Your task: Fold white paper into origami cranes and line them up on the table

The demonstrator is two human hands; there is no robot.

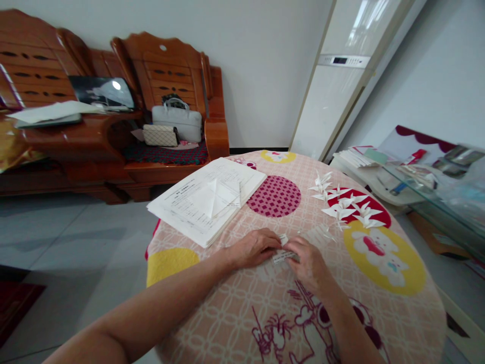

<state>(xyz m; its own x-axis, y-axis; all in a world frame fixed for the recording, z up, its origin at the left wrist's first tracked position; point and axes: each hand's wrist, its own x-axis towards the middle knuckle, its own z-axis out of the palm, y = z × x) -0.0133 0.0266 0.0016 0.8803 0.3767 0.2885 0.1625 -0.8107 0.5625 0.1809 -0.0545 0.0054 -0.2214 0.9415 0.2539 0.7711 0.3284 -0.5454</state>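
On the round table with a pink patterned cloth (227,308), both my hands meet over a small piece of printed white paper (283,248). My left hand (253,248) has its fingers curled and pinches the paper's left edge. My right hand (308,264) is closed over the paper's right part and presses it to the cloth. Most of the paper is hidden under my fingers.
Several white folded paper cranes (346,207) lie to the right behind my hands. A stack of printed sheets (206,199) with a folded sheet on top lies at the back left. Wooden chairs (166,101) with bags stand behind, a white cabinet (341,81) and a cluttered glass shelf (428,187) right.
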